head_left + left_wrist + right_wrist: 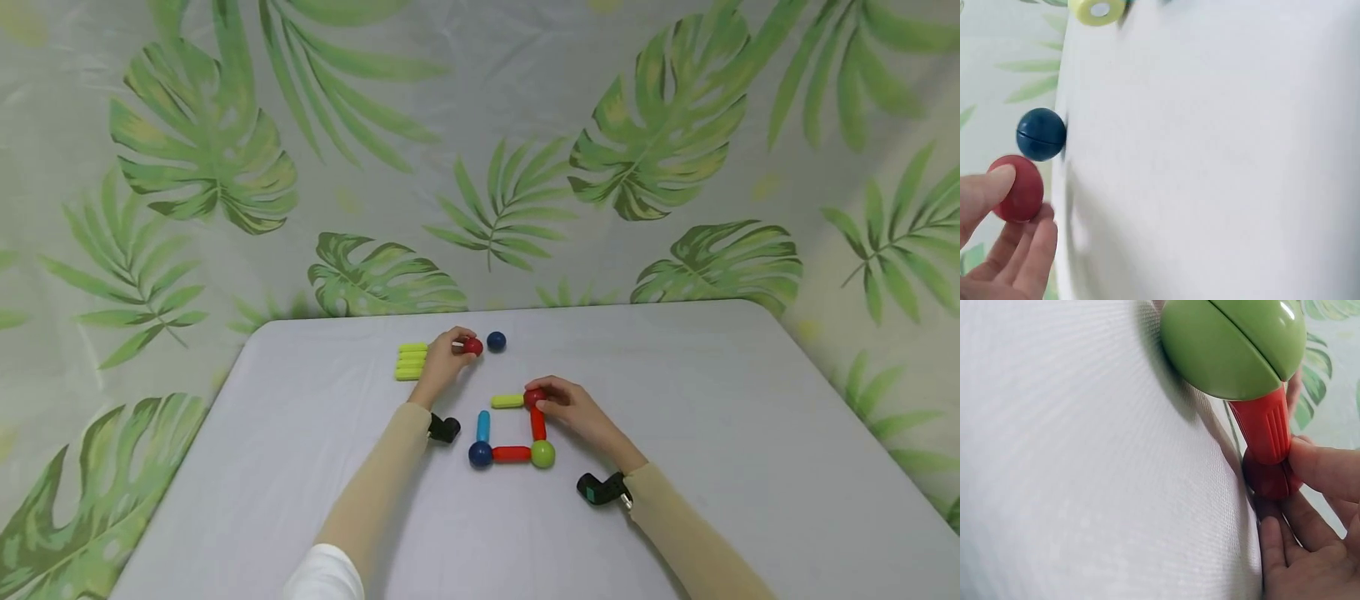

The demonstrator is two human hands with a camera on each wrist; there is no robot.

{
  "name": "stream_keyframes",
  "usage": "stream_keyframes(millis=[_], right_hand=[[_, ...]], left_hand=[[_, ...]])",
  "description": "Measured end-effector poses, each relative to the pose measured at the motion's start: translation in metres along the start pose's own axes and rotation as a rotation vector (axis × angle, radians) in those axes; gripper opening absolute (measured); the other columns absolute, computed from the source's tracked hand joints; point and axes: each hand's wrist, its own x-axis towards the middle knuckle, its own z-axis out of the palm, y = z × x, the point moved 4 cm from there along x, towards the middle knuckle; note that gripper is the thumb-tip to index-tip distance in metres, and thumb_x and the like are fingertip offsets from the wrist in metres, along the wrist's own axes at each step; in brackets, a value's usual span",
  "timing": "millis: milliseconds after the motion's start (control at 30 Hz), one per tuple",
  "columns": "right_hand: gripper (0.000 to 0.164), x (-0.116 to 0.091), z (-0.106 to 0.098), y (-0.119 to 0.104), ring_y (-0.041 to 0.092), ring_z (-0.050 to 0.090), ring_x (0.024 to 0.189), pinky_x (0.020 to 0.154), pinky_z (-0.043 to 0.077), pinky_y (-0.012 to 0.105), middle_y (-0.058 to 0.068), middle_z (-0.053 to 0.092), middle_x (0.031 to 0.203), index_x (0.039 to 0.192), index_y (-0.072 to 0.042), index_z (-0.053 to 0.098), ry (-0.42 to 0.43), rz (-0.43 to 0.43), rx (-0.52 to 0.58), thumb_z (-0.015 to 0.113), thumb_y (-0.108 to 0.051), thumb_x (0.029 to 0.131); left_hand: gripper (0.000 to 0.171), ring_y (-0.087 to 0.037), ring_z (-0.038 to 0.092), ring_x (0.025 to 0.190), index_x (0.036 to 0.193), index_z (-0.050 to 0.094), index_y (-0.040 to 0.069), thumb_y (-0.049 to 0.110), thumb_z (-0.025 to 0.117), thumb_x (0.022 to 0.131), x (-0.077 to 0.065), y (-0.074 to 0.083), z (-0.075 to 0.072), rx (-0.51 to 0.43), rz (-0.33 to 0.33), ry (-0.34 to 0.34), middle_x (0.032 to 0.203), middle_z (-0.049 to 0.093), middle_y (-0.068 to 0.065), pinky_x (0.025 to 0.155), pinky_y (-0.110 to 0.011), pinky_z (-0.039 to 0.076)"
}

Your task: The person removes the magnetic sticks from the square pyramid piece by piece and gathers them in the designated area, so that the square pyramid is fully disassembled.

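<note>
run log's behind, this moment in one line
left hand: pinches red plastic ball; right hand: holds second red ball touching red plastic rod

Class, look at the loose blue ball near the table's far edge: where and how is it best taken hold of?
Probably pinched across its widest part, coming from above and the right. The blue ball looks round with no handle, so opposite sides suit a pinch; the left hand with its red ball crowds its left, while its right is open.

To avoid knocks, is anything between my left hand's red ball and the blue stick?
Nothing visible stands between the red ball in your left hand and the blue stick; a yellow stick lies right of that path.
</note>
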Motion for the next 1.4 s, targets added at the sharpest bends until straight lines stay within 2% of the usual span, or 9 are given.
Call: stream_keyframes(millis=[167,300,467,600,667,833,933,1200,1400], right_hand=[[0.032,0.000,0.003,-0.002,0.035,0.049,0.118,0.100,0.040,0.047,0.019,0.054,0.129,0.127,0.000,0.057,0.005,0.011,0.002,0.056,-0.006,0.096],[0.031,0.000,0.002,0.000,0.034,0.049,0.118,0.100,0.040,0.046,0.018,0.054,0.129,0.126,-0.001,0.057,0.010,0.016,-0.011,0.057,-0.007,0.096],[0.030,0.002,0.001,0.004,0.033,0.050,0.117,0.100,0.041,0.044,0.016,0.055,0.128,0.126,-0.003,0.058,0.024,0.009,-0.018,0.057,-0.009,0.096],[0.031,0.002,0.002,0.003,0.033,0.049,0.118,0.100,0.040,0.045,0.017,0.055,0.128,0.126,-0.003,0.058,0.015,0.007,-0.016,0.057,-0.009,0.096],[0.031,0.002,0.002,0.002,0.033,0.049,0.119,0.101,0.039,0.046,0.017,0.055,0.128,0.126,-0.003,0.058,0.010,0.009,-0.016,0.058,-0.009,0.096],[0.032,0.001,0.001,0.002,0.034,0.049,0.119,0.101,0.038,0.047,0.017,0.055,0.128,0.127,-0.002,0.057,0.011,0.008,-0.021,0.057,-0.010,0.096],[0.032,0.001,0.000,0.002,0.034,0.049,0.119,0.101,0.039,0.047,0.017,0.055,0.128,0.127,-0.002,0.057,0.016,0.008,-0.011,0.058,-0.010,0.096],[0.033,0.000,0.001,0.003,0.037,0.048,0.120,0.101,0.037,0.050,0.020,0.054,0.128,0.128,0.002,0.055,0.005,0.000,0.011,0.056,-0.008,0.097],[0.032,0.000,0.000,0.004,0.034,0.049,0.118,0.101,0.039,0.047,0.017,0.055,0.128,0.127,-0.002,0.057,0.025,0.012,-0.008,0.056,-0.008,0.096]], left_hand=[[0.032,-0.031,0.060,0.101,0.117,0.062,0.001,-0.004,0.067,0.086,0.014,-0.005,0.005,-0.003,-0.053,0.063,0.114,0.062,-0.018,0.090,-0.038,0.048],[0.033,-0.030,0.060,0.101,0.118,0.062,0.002,-0.004,0.066,0.086,0.019,-0.009,0.008,0.015,-0.067,0.056,0.115,0.061,-0.017,0.089,-0.037,0.049],[0.038,-0.031,0.057,0.103,0.122,0.060,0.003,-0.003,0.067,0.086,0.020,-0.010,0.008,0.042,-0.036,0.059,0.118,0.058,-0.019,0.090,-0.039,0.047],[0.034,-0.032,0.054,0.100,0.116,0.060,0.002,-0.002,0.069,0.084,0.009,-0.005,0.002,0.066,0.012,0.088,0.112,0.055,-0.020,0.089,-0.040,0.045],[0.026,-0.030,0.055,0.097,0.109,0.060,0.002,-0.001,0.069,0.084,-0.001,0.000,0.003,0.053,0.024,0.029,0.107,0.056,-0.016,0.085,-0.040,0.047],[0.019,-0.023,0.059,0.095,0.104,0.060,0.005,0.006,0.069,0.087,-0.029,0.014,0.021,0.101,0.057,-0.373,0.102,0.063,-0.007,0.085,-0.035,0.049],[0.021,-0.020,0.058,0.094,0.106,0.060,0.007,0.007,0.070,0.087,-0.039,0.019,0.033,0.186,0.112,-0.506,0.102,0.063,-0.006,0.086,-0.031,0.048],[0.016,-0.014,0.054,0.080,0.097,0.063,0.010,0.004,0.071,0.085,-0.043,0.021,0.044,0.290,0.151,-0.421,0.086,0.060,0.001,0.075,-0.025,0.047],[0.012,-0.014,0.054,0.076,0.094,0.066,0.008,0.007,0.073,0.084,-0.044,0.021,0.029,0.308,0.162,-0.292,0.083,0.061,0.001,0.069,-0.025,0.048]])
